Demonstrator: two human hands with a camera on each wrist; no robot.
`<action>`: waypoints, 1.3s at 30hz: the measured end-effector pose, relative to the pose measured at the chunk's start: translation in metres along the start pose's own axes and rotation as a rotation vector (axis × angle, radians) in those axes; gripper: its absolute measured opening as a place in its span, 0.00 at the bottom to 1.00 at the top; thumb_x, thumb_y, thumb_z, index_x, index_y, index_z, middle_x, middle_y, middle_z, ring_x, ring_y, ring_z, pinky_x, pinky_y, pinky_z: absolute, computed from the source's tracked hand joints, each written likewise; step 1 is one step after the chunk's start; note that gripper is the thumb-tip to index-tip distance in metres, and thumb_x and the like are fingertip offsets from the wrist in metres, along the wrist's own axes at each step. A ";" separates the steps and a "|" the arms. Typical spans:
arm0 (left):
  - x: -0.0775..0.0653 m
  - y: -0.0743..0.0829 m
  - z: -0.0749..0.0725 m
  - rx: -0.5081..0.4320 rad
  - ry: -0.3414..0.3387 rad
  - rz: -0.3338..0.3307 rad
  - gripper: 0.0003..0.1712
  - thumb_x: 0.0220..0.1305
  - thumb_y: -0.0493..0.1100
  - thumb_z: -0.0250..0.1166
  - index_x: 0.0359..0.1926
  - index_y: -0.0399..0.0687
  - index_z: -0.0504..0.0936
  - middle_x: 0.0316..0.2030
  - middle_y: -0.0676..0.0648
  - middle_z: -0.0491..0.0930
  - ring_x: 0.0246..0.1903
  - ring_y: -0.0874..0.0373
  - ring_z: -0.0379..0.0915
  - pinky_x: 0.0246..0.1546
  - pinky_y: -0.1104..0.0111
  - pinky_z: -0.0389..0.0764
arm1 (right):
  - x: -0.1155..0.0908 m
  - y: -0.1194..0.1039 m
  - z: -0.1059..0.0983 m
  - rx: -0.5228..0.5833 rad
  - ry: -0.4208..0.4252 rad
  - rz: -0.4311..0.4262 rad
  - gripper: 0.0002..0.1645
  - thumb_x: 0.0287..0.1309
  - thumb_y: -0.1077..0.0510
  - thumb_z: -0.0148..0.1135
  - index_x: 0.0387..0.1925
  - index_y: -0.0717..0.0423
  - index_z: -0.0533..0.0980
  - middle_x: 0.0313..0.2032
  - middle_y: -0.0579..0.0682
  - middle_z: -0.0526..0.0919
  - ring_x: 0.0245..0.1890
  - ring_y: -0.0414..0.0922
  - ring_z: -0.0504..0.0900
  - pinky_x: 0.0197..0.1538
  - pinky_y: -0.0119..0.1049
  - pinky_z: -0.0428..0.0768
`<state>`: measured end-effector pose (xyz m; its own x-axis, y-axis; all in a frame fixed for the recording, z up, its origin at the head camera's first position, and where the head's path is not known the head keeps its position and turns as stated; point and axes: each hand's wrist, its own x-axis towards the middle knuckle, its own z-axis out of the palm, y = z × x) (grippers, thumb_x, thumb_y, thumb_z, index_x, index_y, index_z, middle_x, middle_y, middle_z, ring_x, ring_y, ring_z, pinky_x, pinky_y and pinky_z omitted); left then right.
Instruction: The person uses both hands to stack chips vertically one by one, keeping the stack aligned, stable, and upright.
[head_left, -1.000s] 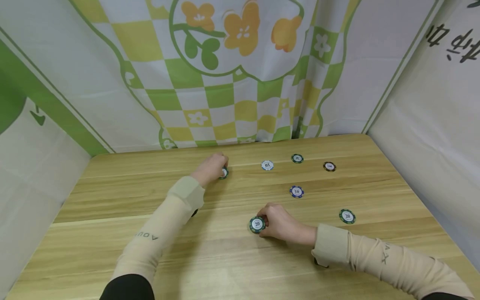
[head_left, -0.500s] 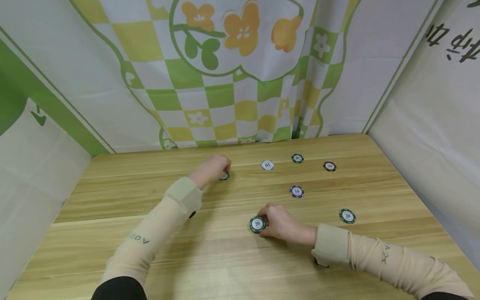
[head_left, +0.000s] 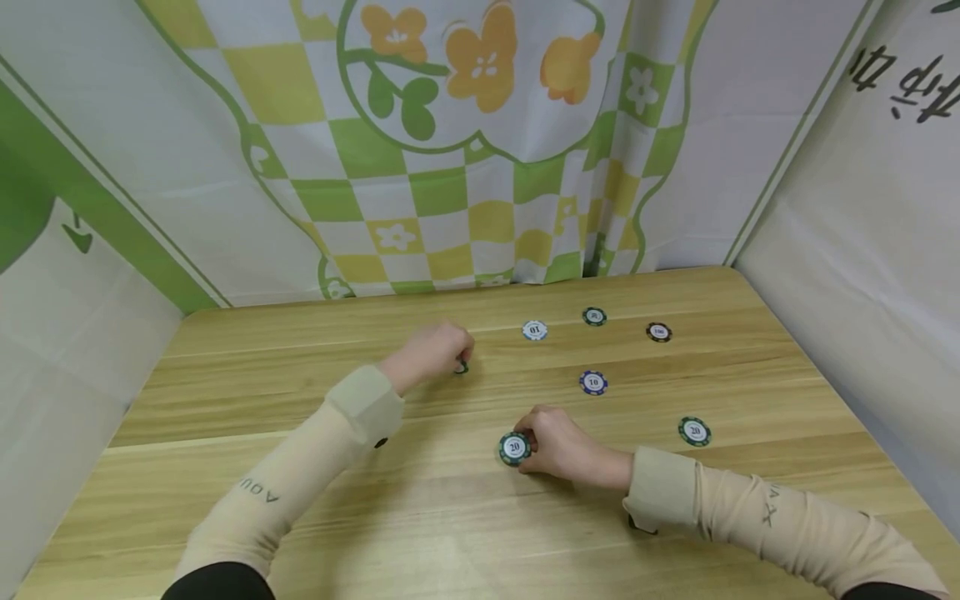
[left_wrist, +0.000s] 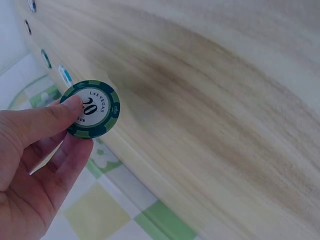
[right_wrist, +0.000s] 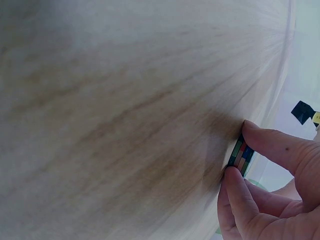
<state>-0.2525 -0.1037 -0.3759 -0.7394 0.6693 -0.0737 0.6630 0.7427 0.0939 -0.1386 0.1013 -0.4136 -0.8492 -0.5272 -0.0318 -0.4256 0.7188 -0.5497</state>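
Near the table's centre, the left hand (left_wrist: 30, 165) pinches a round green plastic "20" chip (left_wrist: 91, 109); the right hand (head_left: 564, 446) pinches a small stack of striped-edge chips (right_wrist: 240, 156) (judged light, rigid, slippery; best held by rims).

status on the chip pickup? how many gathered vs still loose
Gathered: a small stack with a green 20 chip on top, gripped by the right hand; count unclear. In hand: the left hand pinches another green 20 chip. Loose on the table: five, namely white 10, blue 10, two green, one dark.
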 end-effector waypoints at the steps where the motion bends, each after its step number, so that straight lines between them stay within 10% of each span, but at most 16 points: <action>1: -0.001 0.001 0.000 0.001 0.005 0.011 0.07 0.50 0.33 0.66 0.22 0.47 0.76 0.23 0.53 0.75 0.26 0.60 0.70 0.27 0.69 0.73 | 0.000 0.000 0.000 0.001 -0.001 0.001 0.25 0.31 0.63 0.75 0.37 0.66 0.78 0.28 0.48 0.75 0.28 0.39 0.71 0.30 0.30 0.73; 39: -0.023 0.048 0.000 -0.067 0.023 0.280 0.09 0.46 0.28 0.63 0.22 0.47 0.79 0.24 0.53 0.75 0.26 0.62 0.71 0.28 0.75 0.72 | -0.001 0.000 -0.001 0.013 0.007 -0.014 0.24 0.30 0.63 0.76 0.35 0.66 0.78 0.29 0.49 0.76 0.29 0.40 0.72 0.31 0.29 0.73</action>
<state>-0.2039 -0.0830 -0.3700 -0.5316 0.8469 -0.0128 0.8330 0.5256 0.1730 -0.1382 0.1018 -0.4126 -0.8452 -0.5341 -0.0181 -0.4338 0.7055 -0.5605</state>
